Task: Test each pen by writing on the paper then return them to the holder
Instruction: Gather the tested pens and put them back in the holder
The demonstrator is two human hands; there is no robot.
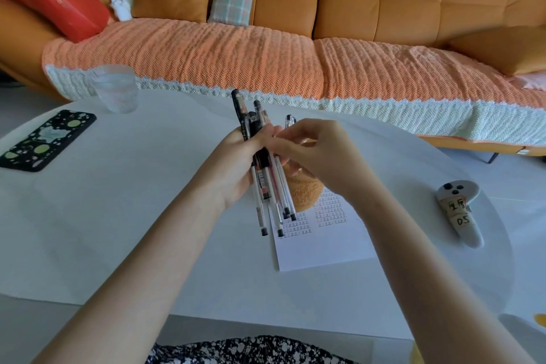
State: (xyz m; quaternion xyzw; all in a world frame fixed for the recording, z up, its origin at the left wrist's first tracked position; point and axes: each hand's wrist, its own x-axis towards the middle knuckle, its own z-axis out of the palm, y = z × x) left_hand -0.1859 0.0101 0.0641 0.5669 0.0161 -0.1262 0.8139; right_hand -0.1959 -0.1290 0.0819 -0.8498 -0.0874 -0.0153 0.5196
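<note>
My left hand (236,168) grips a bundle of several pens (267,186), tips pointing down, above the white table (118,216). My right hand (319,154) reaches into the bundle from the right and pinches one of the pens near its upper end. Right behind the bundle stands the orange patterned pen holder (305,193), mostly hidden by the pens and my right hand. The white paper (322,242) lies flat under and in front of the holder, with rows of small written marks on it.
A black phone (47,140) with green spots lies at the table's left. A clear glass (116,87) stands at the far left edge. A grey controller (461,213) with labels lies to the right. An orange sofa (295,47) runs behind the table.
</note>
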